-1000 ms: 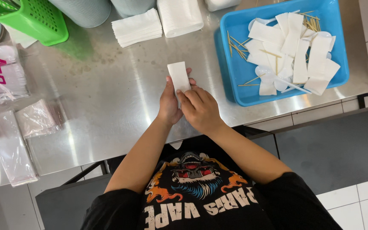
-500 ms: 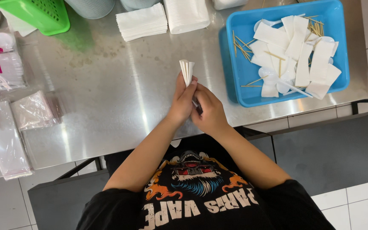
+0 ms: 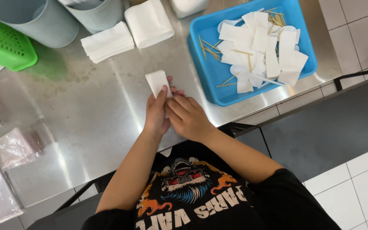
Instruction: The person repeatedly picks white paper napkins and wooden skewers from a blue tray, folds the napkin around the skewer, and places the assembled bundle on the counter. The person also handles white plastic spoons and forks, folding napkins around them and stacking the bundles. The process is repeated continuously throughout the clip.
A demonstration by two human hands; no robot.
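I saw the folded white napkin [image 3: 157,82] standing up over the steel surface [image 3: 86,115], pinched at its lower end. My left hand [image 3: 157,113] had its fingers closed on it, thumb pressed up the napkin's face. My right hand [image 3: 189,117] sat touching the left, its fingers curled against the napkin's base. At two o'clock lay the blue tray [image 3: 205,68] of folded napkins and toothpicks. At eleven o'clock lay a napkin stack [image 3: 107,41]; at ten o'clock, a green basket [image 3: 3,47].
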